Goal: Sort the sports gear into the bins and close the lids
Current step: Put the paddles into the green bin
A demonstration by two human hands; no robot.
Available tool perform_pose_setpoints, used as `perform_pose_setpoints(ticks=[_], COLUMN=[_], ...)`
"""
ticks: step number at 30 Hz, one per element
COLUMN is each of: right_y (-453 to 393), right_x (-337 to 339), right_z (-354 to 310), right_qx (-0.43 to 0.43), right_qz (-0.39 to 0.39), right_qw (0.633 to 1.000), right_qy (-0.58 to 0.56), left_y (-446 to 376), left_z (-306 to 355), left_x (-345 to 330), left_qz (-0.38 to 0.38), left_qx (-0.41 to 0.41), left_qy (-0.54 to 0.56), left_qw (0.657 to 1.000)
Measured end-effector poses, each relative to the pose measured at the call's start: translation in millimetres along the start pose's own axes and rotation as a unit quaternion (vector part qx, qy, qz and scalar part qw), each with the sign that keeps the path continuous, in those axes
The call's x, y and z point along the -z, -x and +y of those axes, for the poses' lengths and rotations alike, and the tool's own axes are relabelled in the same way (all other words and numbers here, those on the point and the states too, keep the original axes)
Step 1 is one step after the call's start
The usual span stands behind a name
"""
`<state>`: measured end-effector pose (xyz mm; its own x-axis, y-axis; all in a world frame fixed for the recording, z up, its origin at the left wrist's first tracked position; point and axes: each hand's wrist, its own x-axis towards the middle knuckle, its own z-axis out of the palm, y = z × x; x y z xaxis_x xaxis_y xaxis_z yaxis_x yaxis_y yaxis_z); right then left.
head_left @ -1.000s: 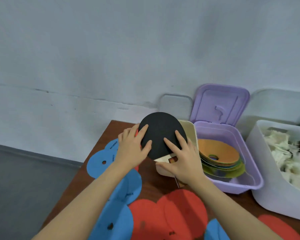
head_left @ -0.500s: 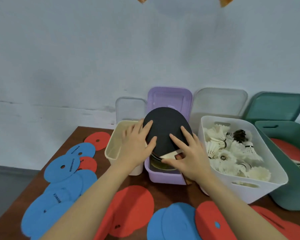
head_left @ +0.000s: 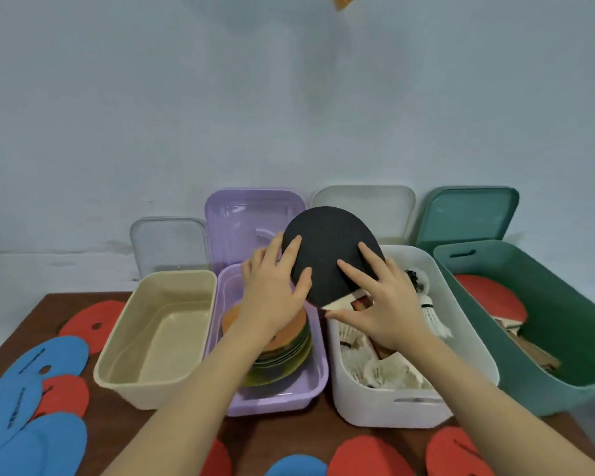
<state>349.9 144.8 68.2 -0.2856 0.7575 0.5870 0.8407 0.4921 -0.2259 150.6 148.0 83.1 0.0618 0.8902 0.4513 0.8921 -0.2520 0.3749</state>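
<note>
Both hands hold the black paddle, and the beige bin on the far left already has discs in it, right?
Not quite. In the head view the beige bin is empty. Both the left hand and right hand do hold the black paddle.

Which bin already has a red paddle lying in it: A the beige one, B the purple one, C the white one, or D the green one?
D: a red paddle lies inside the green bin; the beige bin is empty.
</note>
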Motion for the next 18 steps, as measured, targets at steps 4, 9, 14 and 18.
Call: perform_pose_setpoints(ticks=[4, 9, 14, 18], right_y=[1.6, 12.2, 35.0, 57.6], right_x=[15.5, 41.2, 76.9, 102.4], right_z=[39.7, 100.7, 169.1, 230.8], right_qx=[-0.021, -0.016, -0.001, -0.001], right_qz=[-0.002, -0.013, -0.034, -0.055], right_qw=[1.000, 1.000, 0.999, 0.998], right_qy=[-0.004, -0.010, -0.007, 0.014], left_y=[-20.4, -32.5, -27.9, -29.0], left_z=[35.7, 92.8, 165.6, 225.7], left_x=[-19.4, -49.6, -86.9, -127.2], left_qz=[-0.017, -0.014, -0.028, -0.042], left_qx=[-0.027, -0.021, 0.007, 0.012], left_qy=[-0.012, -0.037, -0.040, -0.024], left_qw=[0.999, 0.999, 0.999, 0.999])
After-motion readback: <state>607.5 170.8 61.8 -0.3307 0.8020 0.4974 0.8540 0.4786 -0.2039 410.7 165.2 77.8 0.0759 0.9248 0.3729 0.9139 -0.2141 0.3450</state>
